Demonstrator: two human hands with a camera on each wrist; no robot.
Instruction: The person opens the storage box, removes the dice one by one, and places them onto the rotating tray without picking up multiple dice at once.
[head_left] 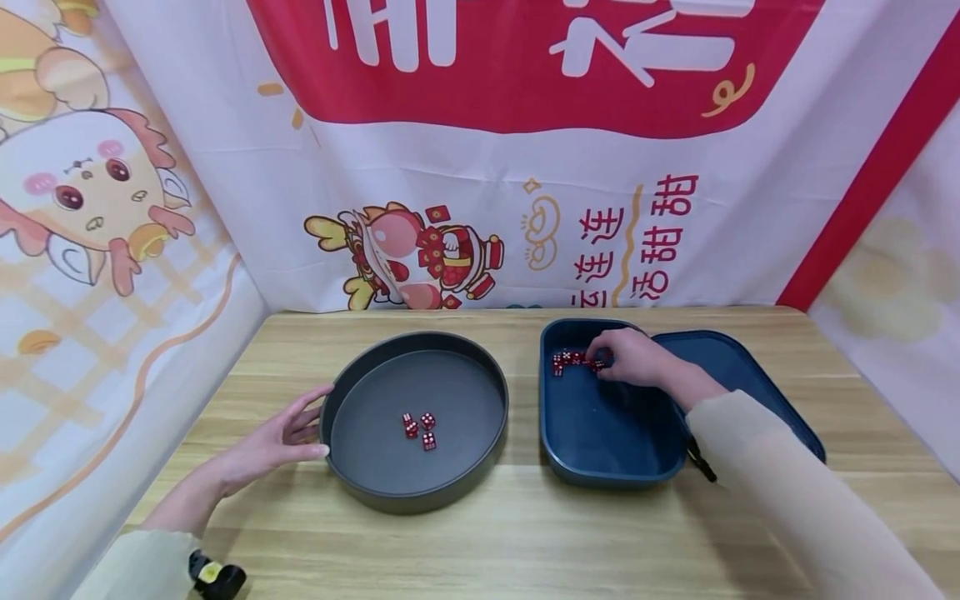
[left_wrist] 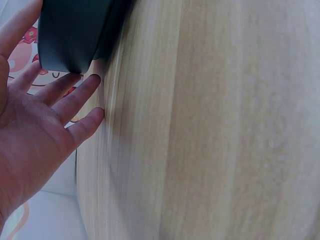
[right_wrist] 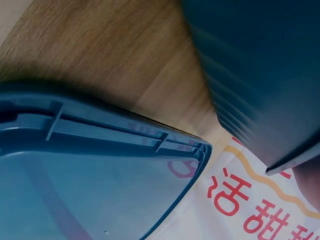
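Observation:
My left hand (head_left: 281, 437) is at the left side of a round dark grey pan (head_left: 416, 497), thumb and fingers spread along its wall. In the left wrist view, the fingers (left_wrist: 75, 102) reach out beneath the pan's dark side (left_wrist: 70, 37). Several red dice (head_left: 428, 440) with white dots lie in the pan. My right hand (head_left: 633, 357) reaches into a deep blue box (head_left: 600, 433), fingers bent down at a row of red dice (head_left: 567, 358) near its far wall. I cannot tell whether the fingertips grip a die. The right wrist view mostly hides this hand.
A blue lid (head_left: 738, 367) lies to the right of the box, partly under the right forearm; its ribbed rim (right_wrist: 105, 125) shows in the right wrist view. All stand on a wooden table (head_left: 487, 542). A printed cloth (head_left: 480, 167) hangs behind it.

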